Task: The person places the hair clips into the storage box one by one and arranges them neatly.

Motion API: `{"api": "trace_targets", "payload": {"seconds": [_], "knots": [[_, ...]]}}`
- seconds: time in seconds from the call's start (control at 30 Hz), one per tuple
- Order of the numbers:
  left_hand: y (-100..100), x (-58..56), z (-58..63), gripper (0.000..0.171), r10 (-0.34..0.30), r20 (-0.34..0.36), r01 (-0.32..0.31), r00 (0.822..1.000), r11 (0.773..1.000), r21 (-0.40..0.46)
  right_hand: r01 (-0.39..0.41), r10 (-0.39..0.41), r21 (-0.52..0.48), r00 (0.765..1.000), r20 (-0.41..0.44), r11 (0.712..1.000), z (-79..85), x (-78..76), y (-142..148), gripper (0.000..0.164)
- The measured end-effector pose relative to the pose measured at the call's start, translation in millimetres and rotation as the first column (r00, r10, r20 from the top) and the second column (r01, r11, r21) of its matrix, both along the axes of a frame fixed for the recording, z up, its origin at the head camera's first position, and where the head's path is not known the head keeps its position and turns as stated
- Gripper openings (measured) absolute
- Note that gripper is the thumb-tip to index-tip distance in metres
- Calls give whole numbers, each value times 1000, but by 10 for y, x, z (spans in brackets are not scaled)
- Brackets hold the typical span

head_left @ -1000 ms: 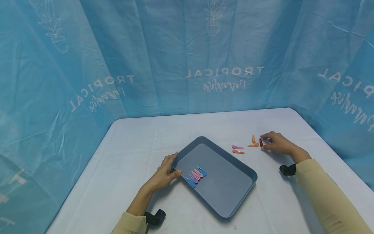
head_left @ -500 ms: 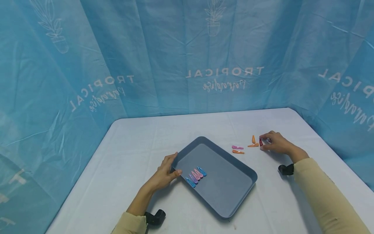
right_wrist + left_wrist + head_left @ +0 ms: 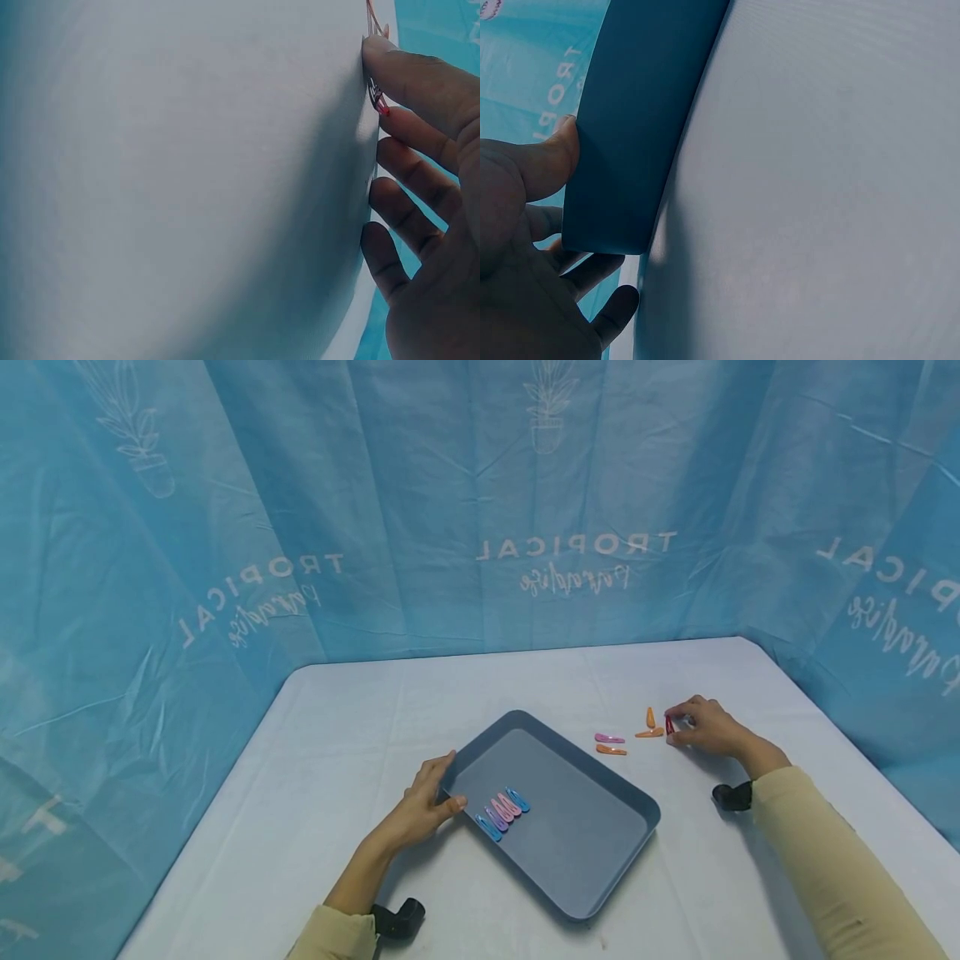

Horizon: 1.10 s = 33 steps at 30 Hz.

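Note:
My left hand (image 3: 422, 806) holds the left corner of a grey-blue rectangular tray (image 3: 592, 827), thumb over the rim and fingers along the outer side. In the left wrist view the tray's side wall (image 3: 637, 127) stands between thumb and fingers. A short row of snap hair clips, blue, purple and pink (image 3: 502, 810), lies in the tray near that hand. At the right of the table, my right hand (image 3: 708, 727) pinches a dark red snap hair clip (image 3: 670, 724) between thumb and index finger. The right wrist view shows this red clip (image 3: 383, 109) partly behind the thumb.
Just left of the right hand lie two orange clips (image 3: 650, 732). Nearer the tray are a purple clip (image 3: 610, 738) and another orange clip (image 3: 611, 749). A white cloth covers the table (image 3: 360, 718), and a blue printed curtain (image 3: 420, 510) hangs around it.
The right hand and forearm have shifted very slightly left, with the red hair clip still at the fingertips. The left hand and the tray stay where they were.

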State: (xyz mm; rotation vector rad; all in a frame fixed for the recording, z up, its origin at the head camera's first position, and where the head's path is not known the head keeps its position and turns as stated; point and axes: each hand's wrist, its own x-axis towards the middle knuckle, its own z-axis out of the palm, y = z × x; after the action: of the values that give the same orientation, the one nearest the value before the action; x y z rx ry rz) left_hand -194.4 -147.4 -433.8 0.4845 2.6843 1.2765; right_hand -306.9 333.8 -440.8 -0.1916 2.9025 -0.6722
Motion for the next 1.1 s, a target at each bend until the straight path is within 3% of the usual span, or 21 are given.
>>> {"api": "trace_targets", "payload": {"seconds": [0.53, 1.1], "knots": [[-12, -4, -17, 73, -9, -8, 9, 1000, 1000, 0, 24, -24, -42, 1000, 6, 999, 37, 24, -1, 62], [-10, -1, -7, 73, -8, -3, 8, 1000, 1000, 6, -57, 46, -93, 992, -120, 994, 218, 94, -134, 59]]}}
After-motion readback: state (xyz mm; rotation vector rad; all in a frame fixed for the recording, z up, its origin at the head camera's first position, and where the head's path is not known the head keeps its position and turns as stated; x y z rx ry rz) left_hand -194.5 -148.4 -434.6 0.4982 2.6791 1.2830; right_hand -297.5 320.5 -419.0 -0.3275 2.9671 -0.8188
